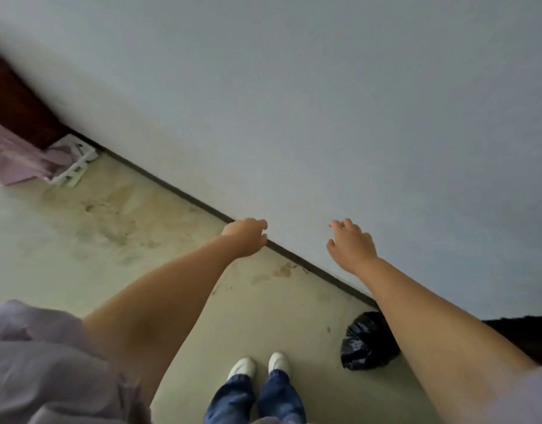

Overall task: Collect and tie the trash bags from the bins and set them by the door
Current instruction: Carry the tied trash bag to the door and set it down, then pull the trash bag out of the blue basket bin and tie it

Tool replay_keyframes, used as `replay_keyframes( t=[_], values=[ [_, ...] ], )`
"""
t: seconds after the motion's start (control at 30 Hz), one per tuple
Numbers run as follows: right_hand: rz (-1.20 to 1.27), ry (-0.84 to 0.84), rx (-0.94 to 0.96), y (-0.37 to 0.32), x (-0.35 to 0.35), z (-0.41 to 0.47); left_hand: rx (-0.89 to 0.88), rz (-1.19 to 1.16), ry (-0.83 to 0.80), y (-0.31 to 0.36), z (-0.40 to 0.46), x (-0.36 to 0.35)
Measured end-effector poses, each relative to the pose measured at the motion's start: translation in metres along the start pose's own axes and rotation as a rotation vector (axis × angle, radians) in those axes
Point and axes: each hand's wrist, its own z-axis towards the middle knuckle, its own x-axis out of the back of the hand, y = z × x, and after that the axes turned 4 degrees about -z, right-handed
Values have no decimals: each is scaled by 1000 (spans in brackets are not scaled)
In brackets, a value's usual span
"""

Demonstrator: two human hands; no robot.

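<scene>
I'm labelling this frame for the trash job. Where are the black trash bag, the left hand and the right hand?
black trash bag (pixel 366 347): head view, on its crinkled side.
left hand (pixel 248 237): head view, on the back of the hand.
right hand (pixel 352 244): head view, on the back of the hand.

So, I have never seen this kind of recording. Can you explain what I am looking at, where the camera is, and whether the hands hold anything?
There is no machine here, only a person. The single picture comes from a camera worn on the person's head, looking forward and down, so you see their own arms, jeans and white shoes. The left hand and the right hand reach out in front of a pale wall; both hold nothing, fingers loosely curled. On the stained floor, a black trash bag lies by the wall, under the right forearm. Far left, a white basket sits beside lilac cloth. Whether the bag is tied cannot be seen.
</scene>
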Motion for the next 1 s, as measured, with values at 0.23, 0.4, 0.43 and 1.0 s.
replay_keyframes(
  t=[0.23, 0.4, 0.43, 1.0],
  values=[
    [-120, -16, 358, -131, 32, 46, 339, -201, 191, -114, -82, 15],
    [-185, -99, 557, -242, 41, 58, 561, -294, 257, -188, -144, 13],
    [-202, -115, 594, -265, 41, 58, 604, -304, 267, -203, -155, 11],
    [-200, -1, 935, -652, 42, 58, 898, -459, 512, -499, -301, 46]
  ],
)
